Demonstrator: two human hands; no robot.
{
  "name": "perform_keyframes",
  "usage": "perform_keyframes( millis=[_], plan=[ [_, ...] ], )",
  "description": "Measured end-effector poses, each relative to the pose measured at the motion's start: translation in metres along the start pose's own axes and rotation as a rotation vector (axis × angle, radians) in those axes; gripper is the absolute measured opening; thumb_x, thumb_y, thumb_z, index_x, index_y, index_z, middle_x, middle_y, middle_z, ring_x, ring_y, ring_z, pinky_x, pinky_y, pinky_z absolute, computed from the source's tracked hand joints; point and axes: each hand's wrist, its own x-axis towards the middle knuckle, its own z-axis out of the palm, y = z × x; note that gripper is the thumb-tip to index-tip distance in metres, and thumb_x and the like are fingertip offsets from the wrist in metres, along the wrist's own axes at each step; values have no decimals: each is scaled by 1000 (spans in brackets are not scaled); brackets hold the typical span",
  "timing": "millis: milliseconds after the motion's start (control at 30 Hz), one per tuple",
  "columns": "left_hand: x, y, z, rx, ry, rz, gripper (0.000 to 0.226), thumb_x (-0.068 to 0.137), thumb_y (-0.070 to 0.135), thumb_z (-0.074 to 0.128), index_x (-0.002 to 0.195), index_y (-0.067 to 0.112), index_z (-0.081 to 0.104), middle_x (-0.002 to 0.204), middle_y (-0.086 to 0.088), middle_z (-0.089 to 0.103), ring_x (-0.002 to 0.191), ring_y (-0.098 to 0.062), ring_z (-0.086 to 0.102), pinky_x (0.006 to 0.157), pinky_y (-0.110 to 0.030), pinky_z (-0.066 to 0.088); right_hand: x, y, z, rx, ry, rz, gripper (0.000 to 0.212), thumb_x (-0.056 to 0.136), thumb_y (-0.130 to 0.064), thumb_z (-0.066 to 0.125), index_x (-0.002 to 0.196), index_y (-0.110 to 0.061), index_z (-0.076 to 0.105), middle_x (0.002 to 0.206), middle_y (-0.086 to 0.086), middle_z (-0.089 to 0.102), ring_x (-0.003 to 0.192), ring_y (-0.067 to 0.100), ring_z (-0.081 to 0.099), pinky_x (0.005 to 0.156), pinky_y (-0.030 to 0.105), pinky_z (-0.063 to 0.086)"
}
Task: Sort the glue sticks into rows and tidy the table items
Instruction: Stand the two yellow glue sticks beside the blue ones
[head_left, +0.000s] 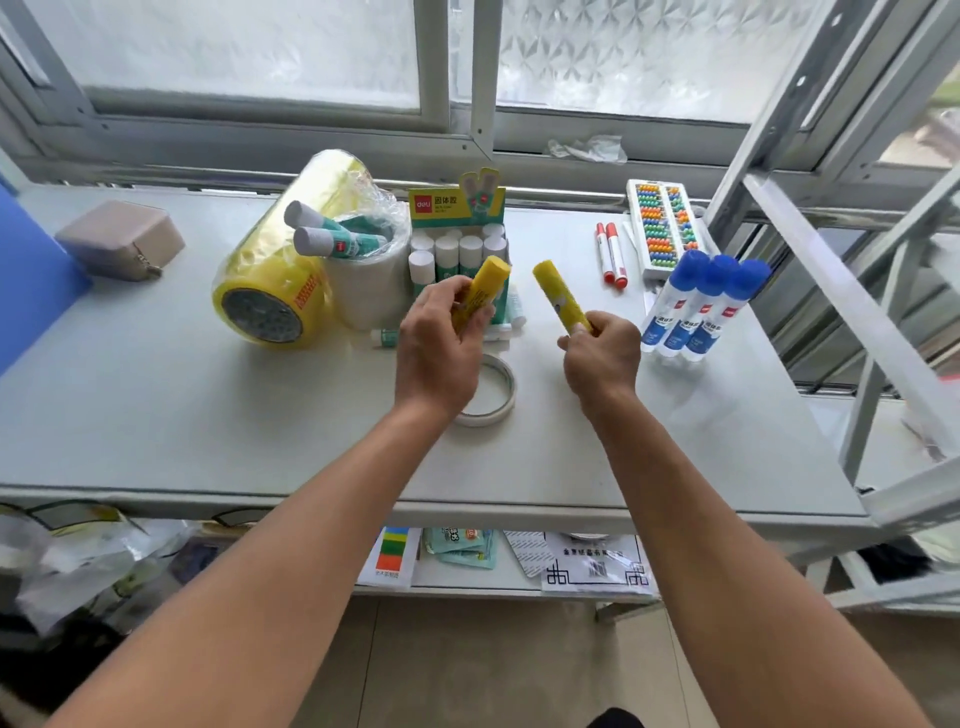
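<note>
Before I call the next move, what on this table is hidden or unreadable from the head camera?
- Lower part of the yellow glue stick in the left hand: covered by the grip.
- Front of the glue stick box: blocked by the left hand and stick.
- Loose green-labelled sticks by the box: mostly behind the left hand; count unclear.
- Labels on the blue-capped glue bottles: too small.
- Tape ring: partly under the left wrist.

The left hand (439, 345) hides a green glue stick's (385, 338) body; box lettering (437, 207) blurred.
</note>
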Motion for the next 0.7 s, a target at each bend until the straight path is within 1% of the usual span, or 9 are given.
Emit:
perform_keyframes(
  millis=[100, 133, 200, 267, 333, 400, 500, 567, 700],
  plan=[
    [2, 18, 20, -165, -132, -135, 26, 92, 25, 65, 114, 12, 62, 99, -2, 68, 89, -18, 63, 83, -34, 55, -8, 2, -11, 694, -188, 272, 39, 99, 1, 47, 137, 1, 44, 127, 14, 57, 99, 25, 68, 94, 34, 55],
    [2, 21, 27, -212, -182, -169, 27, 91, 24, 66, 115, 13, 62, 99, -1, 68, 89, -18, 64, 84, -37, 56, -11, 3, -15, 835, -251, 318, 40, 99, 4, 43, 139, 3, 41, 131, 17, 54, 102, 27, 67, 96, 36, 54],
    [2, 26, 39, -271, -254, -216, 24, 90, 23, 68, 113, 15, 65, 96, -1, 70, 90, -19, 66, 85, -43, 57, -11, 4, -24, 984, -334, 342, 38, 99, 9, 36, 138, 7, 39, 131, 24, 53, 106, 31, 65, 98, 38, 52],
    [2, 31, 52, -295, -296, -246, 21, 89, 20, 68, 109, 15, 67, 95, -1, 71, 91, -19, 67, 86, -44, 56, -7, 8, -33, 1017, -341, 327, 33, 98, 11, 37, 130, 8, 45, 122, 24, 58, 105, 32, 65, 98, 38, 51],
    [3, 34, 62, -308, -305, -268, 19, 88, 17, 70, 106, 16, 67, 94, 0, 70, 90, -20, 67, 87, -44, 56, -2, 13, -37, 838, -259, 227, 26, 94, 7, 52, 120, 4, 54, 112, 18, 64, 107, 31, 66, 97, 38, 52],
    [2, 35, 72, -312, -304, -295, 20, 85, 15, 73, 104, 15, 66, 93, -1, 69, 89, -20, 67, 86, -43, 56, 3, 19, -40, 425, -112, 11, 28, 86, -7, 71, 113, -2, 63, 107, 10, 70, 102, 23, 68, 94, 34, 54],
    [-4, 36, 87, -320, -279, -311, 22, 81, 15, 76, 100, 15, 63, 91, 1, 68, 86, -19, 66, 83, -42, 57, 2, 29, -44, -60, 113, -224, 26, 76, -20, 82, 96, -10, 70, 96, 2, 74, 90, 16, 68, 82, 25, 51],
    [-6, 36, 94, -327, -265, -308, 25, 80, 13, 77, 98, 17, 59, 91, 3, 66, 84, -17, 65, 81, -38, 57, 2, 37, -47, -206, 192, -280, 24, 73, -23, 83, 90, -11, 71, 94, 4, 75, 88, 20, 67, 78, 24, 48],
    [-6, 33, 103, -239, -336, -251, 31, 76, 6, 77, 101, 16, 62, 92, 4, 66, 86, -14, 64, 83, -29, 55, 8, 54, -43, -386, 192, -304, 32, 74, -35, 81, 96, -14, 74, 96, 6, 75, 90, 26, 67, 80, 30, 53]
  ],
)
